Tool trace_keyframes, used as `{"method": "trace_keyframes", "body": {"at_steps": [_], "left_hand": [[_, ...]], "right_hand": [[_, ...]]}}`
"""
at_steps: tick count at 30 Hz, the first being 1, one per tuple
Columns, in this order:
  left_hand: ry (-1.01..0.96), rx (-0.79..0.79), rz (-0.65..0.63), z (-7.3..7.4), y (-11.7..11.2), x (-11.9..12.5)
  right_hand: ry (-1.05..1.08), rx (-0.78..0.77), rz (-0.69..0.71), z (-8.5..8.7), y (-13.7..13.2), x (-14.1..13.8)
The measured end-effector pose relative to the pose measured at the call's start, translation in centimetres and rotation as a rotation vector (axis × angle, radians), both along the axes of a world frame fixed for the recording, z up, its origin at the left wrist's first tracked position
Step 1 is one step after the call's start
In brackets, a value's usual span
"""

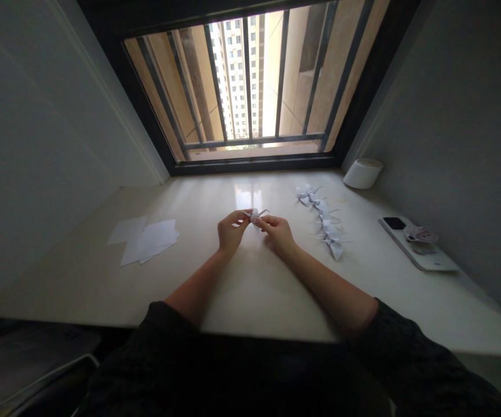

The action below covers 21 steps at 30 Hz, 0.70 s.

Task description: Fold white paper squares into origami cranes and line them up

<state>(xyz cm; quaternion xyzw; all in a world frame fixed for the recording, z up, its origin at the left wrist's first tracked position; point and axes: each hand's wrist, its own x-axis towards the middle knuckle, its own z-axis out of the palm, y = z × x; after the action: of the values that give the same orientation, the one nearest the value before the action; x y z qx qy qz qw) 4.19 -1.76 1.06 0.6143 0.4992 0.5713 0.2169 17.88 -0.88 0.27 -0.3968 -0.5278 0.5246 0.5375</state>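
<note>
A white folded paper crane [255,215] is held above the middle of the pale sill, its thin points sticking out to both sides. The fingers of my left hand [231,230] pinch it from the left. From the right, my right hand [278,230] grips it between thumb and fingers. Parts of the crane are hidden behind my fingertips. To the right of my right hand, several finished paper cranes [329,225] lie in a loose row. Left of my left hand lie several white paper sheets [149,242], partly overlapping.
A phone [439,259] with a round grip on its back lies at the right. Near the window's right corner stands a white rounded container [363,174]. The barred window [254,168] closes off the back, with walls on both sides. The sill's front edge is close to my body.
</note>
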Motion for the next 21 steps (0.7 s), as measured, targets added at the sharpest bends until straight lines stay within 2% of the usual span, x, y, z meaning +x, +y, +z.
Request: {"method": "trace_keyframes", "body": {"at_steps": [6, 11, 17, 21], "left_hand": [[-0.004, -0.014, 0.002, -0.1, 0.1, -0.1], [-0.060, -0.048, -0.028, -0.4, 0.4, -0.2], [-0.107, -0.052, -0.044, -0.5, 0.5, -0.1], [-0.136, -0.058, -0.042, -0.6, 0.6, -0.1]], "right_hand": [[-0.105, -0.037, 0.087, 0.4, -0.4, 0.3], [-0.047, -0.085, 0.115, -0.2, -0.4, 0.2], [-0.004, -0.013, 0.119, -0.7, 0.0, 0.0], [-0.016, -0.025, 0.129, -0.7, 0.1, 0.0]]}}
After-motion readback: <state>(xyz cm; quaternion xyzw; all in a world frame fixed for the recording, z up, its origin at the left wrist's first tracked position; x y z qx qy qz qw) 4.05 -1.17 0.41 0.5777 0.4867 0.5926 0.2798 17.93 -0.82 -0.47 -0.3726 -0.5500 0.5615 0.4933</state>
